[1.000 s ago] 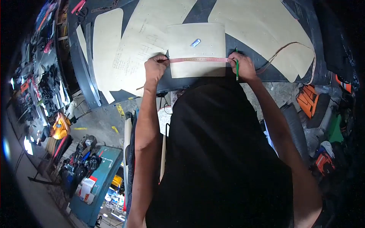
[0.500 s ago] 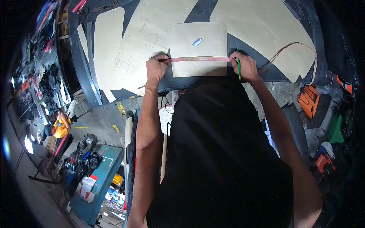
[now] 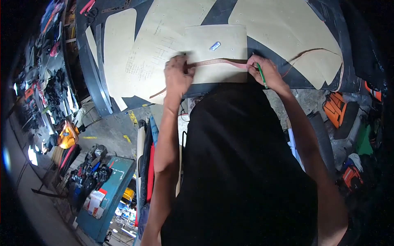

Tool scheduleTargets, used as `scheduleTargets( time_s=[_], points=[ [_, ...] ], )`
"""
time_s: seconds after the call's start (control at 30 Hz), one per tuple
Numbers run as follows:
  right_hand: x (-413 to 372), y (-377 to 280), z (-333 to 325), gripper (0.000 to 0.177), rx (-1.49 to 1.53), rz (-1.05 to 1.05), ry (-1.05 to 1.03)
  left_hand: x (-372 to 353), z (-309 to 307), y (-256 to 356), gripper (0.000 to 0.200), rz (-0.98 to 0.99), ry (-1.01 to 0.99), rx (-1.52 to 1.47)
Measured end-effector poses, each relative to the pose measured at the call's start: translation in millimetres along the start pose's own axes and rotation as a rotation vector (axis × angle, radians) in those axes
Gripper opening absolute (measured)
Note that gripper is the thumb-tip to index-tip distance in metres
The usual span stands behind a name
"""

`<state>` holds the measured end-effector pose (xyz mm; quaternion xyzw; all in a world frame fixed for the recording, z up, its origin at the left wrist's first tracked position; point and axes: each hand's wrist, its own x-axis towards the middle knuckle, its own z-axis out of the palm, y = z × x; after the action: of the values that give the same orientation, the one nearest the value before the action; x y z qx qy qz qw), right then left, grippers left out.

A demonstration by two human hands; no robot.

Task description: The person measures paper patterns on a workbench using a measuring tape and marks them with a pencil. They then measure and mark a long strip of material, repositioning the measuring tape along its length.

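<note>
A pink tape measure (image 3: 217, 61) runs between my hands across a small pale rectangular sheet (image 3: 221, 35), its middle bowed upward and slack. My left hand (image 3: 178, 76), fingers blurred by motion, is closed on the tape at the sheet's left edge; the tape's short tail shows to the left of the wrist. At the sheet's right edge my right hand (image 3: 264, 69) pinches the tape and also keeps a green pen (image 3: 261, 75) between its fingers. A small blue-and-white object (image 3: 214, 46) lies on the sheet above the tape.
Large pale pattern pieces (image 3: 287, 33) cover much of the dark table (image 3: 217, 14), one with handwriting. The rest of the tape loops over the right piece. Metal rulers (image 3: 100, 69) and scissors (image 3: 87, 7) lie left. A person in orange (image 3: 68, 135) is farther off.
My left hand has moved right and inward, and the tape, straight and taut before, now bows upward. The green pen has tilted in my right hand.
</note>
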<state>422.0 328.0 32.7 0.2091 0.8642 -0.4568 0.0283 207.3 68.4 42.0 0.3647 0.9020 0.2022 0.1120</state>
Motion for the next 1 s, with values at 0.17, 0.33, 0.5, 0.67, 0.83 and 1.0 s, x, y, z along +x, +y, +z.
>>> scheduleTargets(
  time_s=[0.17,0.33,0.5,0.67,0.83,1.0],
  points=[
    [13.8,-45.0,-3.7,0.014,0.131,0.034,-0.21,-0.4,-11.8,63.7,0.039,0.057,-0.154,-0.462],
    [14.8,-67.5,6.2,0.016,0.097,-0.066,-0.167,0.7,-18.7,82.1,0.037,-0.011,-0.319,-0.704],
    [14.3,-80.4,3.9,0.015,0.077,-0.063,-0.186,-3.1,-25.1,83.3,0.037,-0.071,-0.322,-0.749],
    [13.6,-84.7,6.4,0.015,0.115,-0.105,-0.199,-7.5,-18.7,83.3,0.04,-0.065,-0.309,-0.829],
    [12.6,-85.7,8.6,0.016,0.12,-0.116,-0.199,-10.9,-16.9,85.9,0.041,-0.117,-0.3,-0.919],
    [13.0,-83.8,11.3,0.018,0.109,-0.107,-0.208,-12.2,-11.6,82.2,0.038,-0.127,-0.307,-0.9]
  ],
)
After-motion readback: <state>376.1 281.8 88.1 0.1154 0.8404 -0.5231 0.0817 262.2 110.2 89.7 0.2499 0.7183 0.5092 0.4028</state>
